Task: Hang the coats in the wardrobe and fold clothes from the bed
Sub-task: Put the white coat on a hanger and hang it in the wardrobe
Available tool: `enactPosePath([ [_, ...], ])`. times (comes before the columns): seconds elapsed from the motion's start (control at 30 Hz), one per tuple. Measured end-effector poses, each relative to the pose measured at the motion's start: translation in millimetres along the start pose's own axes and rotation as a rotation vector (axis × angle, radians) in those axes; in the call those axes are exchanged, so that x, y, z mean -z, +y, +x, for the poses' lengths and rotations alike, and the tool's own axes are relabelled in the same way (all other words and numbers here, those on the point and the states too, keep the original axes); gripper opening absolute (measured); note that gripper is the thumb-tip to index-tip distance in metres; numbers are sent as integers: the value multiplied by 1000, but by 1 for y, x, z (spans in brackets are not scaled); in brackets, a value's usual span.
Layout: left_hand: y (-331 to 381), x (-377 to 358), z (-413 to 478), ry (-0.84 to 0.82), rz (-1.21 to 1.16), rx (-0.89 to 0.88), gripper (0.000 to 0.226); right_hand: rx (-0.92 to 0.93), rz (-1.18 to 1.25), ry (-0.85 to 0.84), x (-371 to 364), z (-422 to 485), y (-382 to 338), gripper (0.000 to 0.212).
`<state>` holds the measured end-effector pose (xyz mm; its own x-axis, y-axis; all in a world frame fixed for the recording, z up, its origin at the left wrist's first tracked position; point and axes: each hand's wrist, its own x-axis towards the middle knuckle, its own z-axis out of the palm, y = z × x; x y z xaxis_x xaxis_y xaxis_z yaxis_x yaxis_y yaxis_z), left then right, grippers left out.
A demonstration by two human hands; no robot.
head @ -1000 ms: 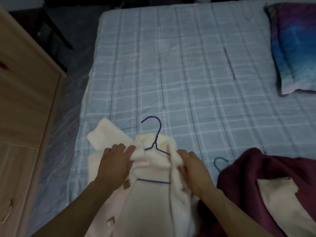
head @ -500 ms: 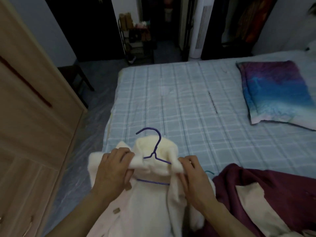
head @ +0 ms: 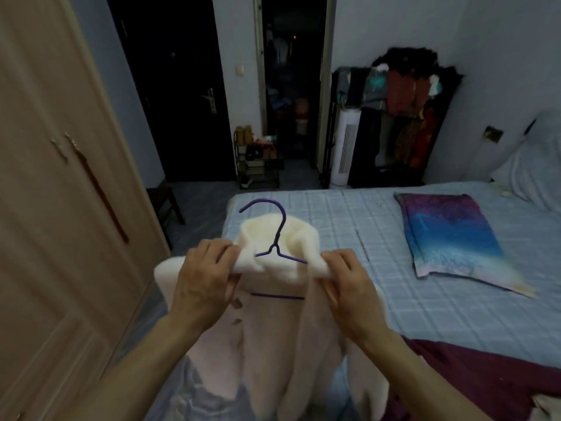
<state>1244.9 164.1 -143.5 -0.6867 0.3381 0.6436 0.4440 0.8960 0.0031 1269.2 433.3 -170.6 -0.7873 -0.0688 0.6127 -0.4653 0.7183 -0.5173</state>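
nearest you, at 6 o'clock, the cream coat (head: pixel 273 344) hangs down and runs out of the bottom of the frame. it is open at the front, with buttons (head: pixel 236 304) down its left edge. at 4 o'clock a maroon garment (head: pixel 485 378) lies on the near corner of the bed, just beside the coat.

your left grip (head: pixel 203 284), at 7 o'clock, holds the coat's left shoulder with the fingers curled round the fluffy collar edge. your right grip (head: pixel 349 287), at 5 o'clock, holds the right shoulder the same way. the two grips hold the coat up in the air in front of the bed's near edge.

between the grips, the purple hanger (head: pixel 277 242) sits inside the coat. its hook stands upright above the collar with the open end toward 10 o'clock, and its bottom bar shows across the open front.

further out, the bed (head: pixel 349 214), with a blue check sheet, runs from centre to 3 o'clock. a purple-blue pillow (head: pixel 449 238) lies flat on it at 3 o'clock, with a pale pillow (head: pixel 534 165) behind it by the wall. the wardrobe (head: pixel 45 208) fills 9 o'clock, handles showing, apart from the coat.

far side:
- dark stool (head: pixel 164 199) at 9 o'clock
- dark door (head: pixel 182 86) at 11 o'clock
- shoe rack (head: pixel 258 161) at 12 o'clock
- white tower fan (head: pixel 344 147) at 1 o'clock
- loaded clothes rack (head: pixel 409 101) at 2 o'clock
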Motion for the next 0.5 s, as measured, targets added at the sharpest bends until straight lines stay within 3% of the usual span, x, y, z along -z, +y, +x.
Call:
enactPosePath([
  [0.3, 47, 107, 26, 286, 16, -30, 27, 124, -179, 192, 104, 20, -76, 26],
  [0.5, 90, 159, 27, 345, 53, -52, 23, 174, -147, 247, 170, 8, -105, 30],
])
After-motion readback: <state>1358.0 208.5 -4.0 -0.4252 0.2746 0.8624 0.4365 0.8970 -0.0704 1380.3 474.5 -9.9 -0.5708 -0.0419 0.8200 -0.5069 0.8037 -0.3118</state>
